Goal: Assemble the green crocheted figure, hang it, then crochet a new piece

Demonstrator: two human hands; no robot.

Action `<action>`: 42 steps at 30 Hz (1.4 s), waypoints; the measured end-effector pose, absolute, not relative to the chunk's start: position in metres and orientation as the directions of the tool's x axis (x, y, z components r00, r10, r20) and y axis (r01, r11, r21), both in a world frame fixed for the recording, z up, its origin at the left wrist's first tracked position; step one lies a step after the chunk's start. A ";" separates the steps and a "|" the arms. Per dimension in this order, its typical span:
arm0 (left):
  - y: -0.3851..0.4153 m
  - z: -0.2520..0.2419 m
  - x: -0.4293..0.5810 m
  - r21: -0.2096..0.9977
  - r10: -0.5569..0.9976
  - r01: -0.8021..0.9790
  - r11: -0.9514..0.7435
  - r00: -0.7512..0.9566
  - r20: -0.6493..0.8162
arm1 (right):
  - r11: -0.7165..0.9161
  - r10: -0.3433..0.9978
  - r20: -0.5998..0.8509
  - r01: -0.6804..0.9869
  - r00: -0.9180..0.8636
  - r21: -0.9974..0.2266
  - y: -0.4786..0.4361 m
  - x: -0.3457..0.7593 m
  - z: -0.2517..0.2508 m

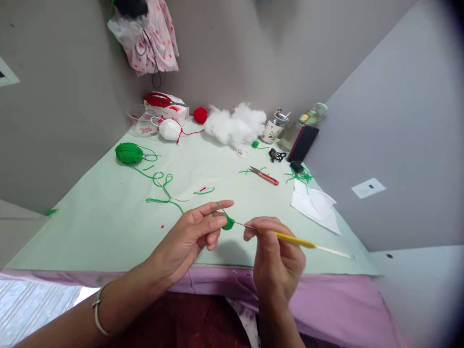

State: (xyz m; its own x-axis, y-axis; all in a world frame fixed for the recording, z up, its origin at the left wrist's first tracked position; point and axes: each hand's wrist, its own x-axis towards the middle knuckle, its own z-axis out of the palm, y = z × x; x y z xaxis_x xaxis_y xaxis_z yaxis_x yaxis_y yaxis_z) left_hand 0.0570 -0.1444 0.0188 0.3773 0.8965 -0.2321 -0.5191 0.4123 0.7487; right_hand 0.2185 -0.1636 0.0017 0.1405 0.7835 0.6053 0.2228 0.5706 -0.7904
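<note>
Between the thumb and fingers of my left hand [194,231] is a small green crochet piece [228,223]. Green yarn runs over my outstretched left index finger and trails back across the table toward the green yarn skein [129,153]. My right hand [277,256] grips a crochet hook [295,239] by its yellow handle, held much like a pen. The hook's thin metal tip meets the right edge of the green piece; whether it passes through a stitch is too small to tell. Both hands are above the table's front edge.
On the pale green tabletop [97,212] lie orange thread snips [264,176], a black hair claw [277,155] and white paper [315,205]. Along the back are white stuffing [235,124], a red yarn ball [200,115], a white yarn ball [170,130], a pen cup [271,130] and a phone [303,144].
</note>
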 end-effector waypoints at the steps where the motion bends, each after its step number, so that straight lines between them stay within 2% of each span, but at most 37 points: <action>1: -0.145 0.020 0.057 0.766 0.907 -0.513 0.388 0.361 -0.217 | 0.546 0.814 0.562 0.136 0.149 -0.827 -0.162 0.218 0.004; 3: -0.147 0.020 0.059 0.803 0.921 -0.486 0.345 0.342 -0.188 | 0.536 0.829 0.546 0.110 0.118 -0.837 -0.161 0.215 0.005; 5: -0.149 0.019 0.062 0.827 0.932 -0.469 0.311 0.323 -0.168 | 0.560 0.806 0.586 0.215 0.082 -0.800 -0.162 0.213 0.003; 7: -0.149 0.017 0.065 0.819 0.935 -0.483 0.310 0.312 -0.170 | 0.608 0.744 0.667 0.373 0.041 -0.700 -0.165 0.213 -0.002; 9: -0.148 0.015 0.066 0.781 0.914 -0.507 0.365 0.355 -0.197 | 0.659 0.656 0.753 0.523 -0.048 -0.540 -0.168 0.214 -0.007; 11: -0.145 0.013 0.064 0.730 0.876 -0.520 0.444 0.423 -0.231 | 0.676 0.608 0.790 0.576 -0.084 -0.459 -0.169 0.216 -0.008; 13: -0.141 0.012 0.061 0.694 0.861 -0.536 0.481 0.439 -0.257 | 0.648 0.652 0.758 0.510 0.013 -0.565 -0.168 0.219 -0.006; 15: -0.140 0.014 0.058 0.688 0.878 -0.561 0.461 0.403 -0.259 | 0.588 0.733 0.662 0.343 0.155 -0.732 -0.164 0.219 -0.002; 18: -0.141 0.017 0.058 0.734 0.904 -0.549 0.401 0.366 -0.220 | 0.525 0.824 0.543 0.143 0.162 -0.839 -0.160 0.217 0.003; 21: -0.145 0.020 0.059 0.782 0.911 -0.506 0.364 0.366 -0.187 | 0.485 0.865 0.493 0.091 0.099 -0.870 -0.158 0.216 0.001; 27: -0.145 0.020 0.059 0.799 0.912 -0.490 0.349 0.372 -0.171 | 0.433 0.897 0.427 -0.032 0.114 -0.901 -0.158 0.220 -0.001; 34: -0.146 0.020 0.061 0.802 0.908 -0.491 0.341 0.394 -0.145 | 0.459 0.881 0.463 0.060 0.096 -0.886 -0.161 0.219 0.001; 40: -0.145 0.021 0.060 0.799 0.911 -0.492 0.346 0.379 -0.161 | 0.420 0.906 0.406 -0.122 0.124 -0.899 -0.160 0.224 -0.003; 42: -0.146 0.021 0.059 0.803 0.915 -0.491 0.337 0.373 -0.156 | 0.428 0.903 0.417 -0.120 0.101 -0.896 -0.162 0.225 -0.002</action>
